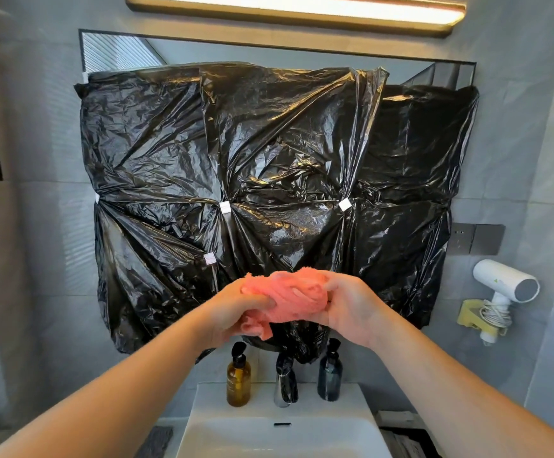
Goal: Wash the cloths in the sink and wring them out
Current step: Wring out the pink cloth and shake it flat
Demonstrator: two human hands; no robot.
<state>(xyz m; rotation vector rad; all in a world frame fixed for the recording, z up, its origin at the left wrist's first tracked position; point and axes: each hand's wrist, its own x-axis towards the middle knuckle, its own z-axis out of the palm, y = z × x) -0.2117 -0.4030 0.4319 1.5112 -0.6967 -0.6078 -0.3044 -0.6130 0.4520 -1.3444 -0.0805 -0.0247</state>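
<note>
Pink cloth [294, 300], twisted into a tight roll, is gripped by left hand [236, 312] and right hand [348, 309], arms outstretched above the white sink's [203, 434] back edge.

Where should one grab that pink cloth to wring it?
By its two ends, one from each side, as the left hand and right hand do: the pink cloth lies bunched in a twisted roll running crosswise above the sink.
</note>
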